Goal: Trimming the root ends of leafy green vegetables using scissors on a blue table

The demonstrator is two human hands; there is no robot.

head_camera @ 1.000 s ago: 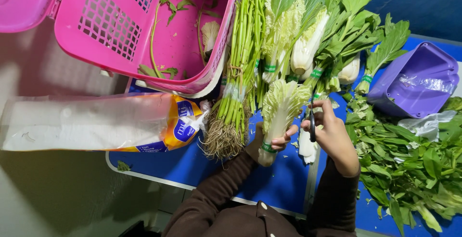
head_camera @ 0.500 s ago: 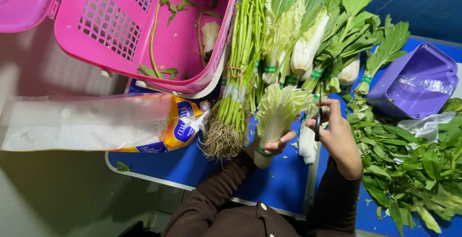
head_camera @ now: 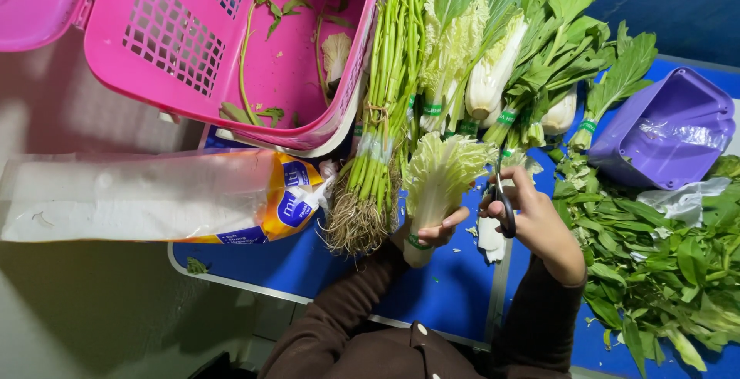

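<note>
My left hand (head_camera: 433, 233) grips a pale green napa cabbage bundle (head_camera: 436, 182) by its lower stalk, where a green band wraps it. My right hand (head_camera: 536, 221) holds black-handled scissors (head_camera: 502, 203) just right of the cabbage, blades pointing up toward its leaves. Both hands are over a blue table surface (head_camera: 455, 286). A cut white stalk piece (head_camera: 490, 240) lies under the right hand.
A pink plastic basket (head_camera: 177, 48) with a few scraps sits top left. Banded greens (head_camera: 501, 63) and a rooted stalk bunch (head_camera: 374, 148) lie behind. A purple container (head_camera: 667, 129), loose leaves (head_camera: 663, 271) at right, a plastic-wrapped roll pack (head_camera: 154, 198) at left.
The cabbage bundle has been tilted slightly and the right hand with the scissors has shifted closer to its leaves. Everything else stays put.
</note>
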